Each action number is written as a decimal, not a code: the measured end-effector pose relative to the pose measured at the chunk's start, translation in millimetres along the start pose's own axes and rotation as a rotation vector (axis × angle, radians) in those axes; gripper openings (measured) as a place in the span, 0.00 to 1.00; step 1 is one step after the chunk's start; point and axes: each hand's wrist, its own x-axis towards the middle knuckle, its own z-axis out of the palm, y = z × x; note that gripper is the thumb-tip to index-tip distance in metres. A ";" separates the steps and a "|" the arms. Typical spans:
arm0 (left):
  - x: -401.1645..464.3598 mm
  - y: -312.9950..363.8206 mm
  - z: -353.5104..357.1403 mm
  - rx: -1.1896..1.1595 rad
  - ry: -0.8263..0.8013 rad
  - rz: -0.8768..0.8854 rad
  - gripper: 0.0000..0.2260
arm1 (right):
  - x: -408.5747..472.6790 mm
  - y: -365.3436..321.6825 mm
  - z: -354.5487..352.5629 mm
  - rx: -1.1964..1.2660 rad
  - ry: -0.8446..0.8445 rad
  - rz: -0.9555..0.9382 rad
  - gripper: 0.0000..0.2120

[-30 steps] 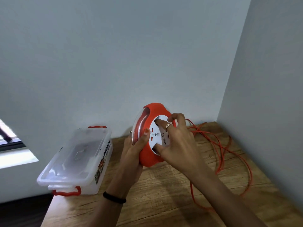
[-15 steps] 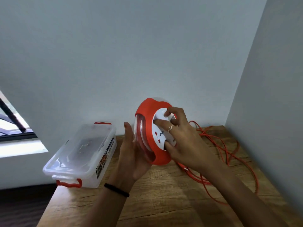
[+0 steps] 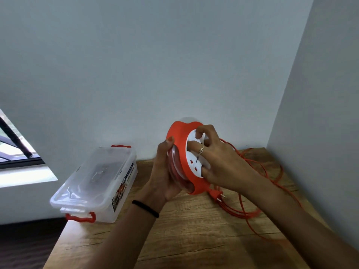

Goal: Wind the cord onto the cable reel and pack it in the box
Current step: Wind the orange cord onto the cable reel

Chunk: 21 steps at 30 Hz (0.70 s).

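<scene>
Soft daylight from window [image 3: 17, 152] at left; wide-angle edge bending; perhaps slight blur.

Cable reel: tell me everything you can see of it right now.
The cable reel is held on edge above the wooden table. It has an orange plastic rim, a white socket face and a clear back with wound orange cord showing through. The left hand cups its back; the right hand grips the socket face. The plug hangs below.

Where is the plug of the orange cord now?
In the head view, the plug hangs just below the cable reel, under the right hand, above the wooden table.
</scene>
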 end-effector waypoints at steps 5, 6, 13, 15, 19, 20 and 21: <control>2.2 -2.6 -4.4 0.074 -0.021 0.037 0.29 | -1.7 -9.4 8.0 0.125 0.093 0.235 0.25; 1.3 -2.7 -4.7 0.107 -0.024 0.035 0.29 | -1.7 -13.8 9.9 0.158 0.142 0.306 0.24; -6.9 1.1 -11.8 0.488 -0.118 0.017 0.45 | -0.5 -26.1 23.8 1.617 0.161 1.024 0.16; -8.6 -2.5 -15.8 0.473 -0.107 -0.027 0.46 | -2.3 -24.9 28.6 1.527 0.146 1.078 0.12; -7.8 -12.2 -23.7 0.145 -0.050 -0.165 0.42 | -6.6 -27.9 43.5 1.020 0.185 1.019 0.11; -6.9 -12.9 -25.1 0.099 -0.041 -0.168 0.39 | -8.3 -30.3 43.2 0.763 0.110 0.954 0.13; -6.4 -13.6 -27.2 0.064 -0.027 -0.164 0.36 | -9.9 -33.8 42.6 0.535 0.039 0.901 0.15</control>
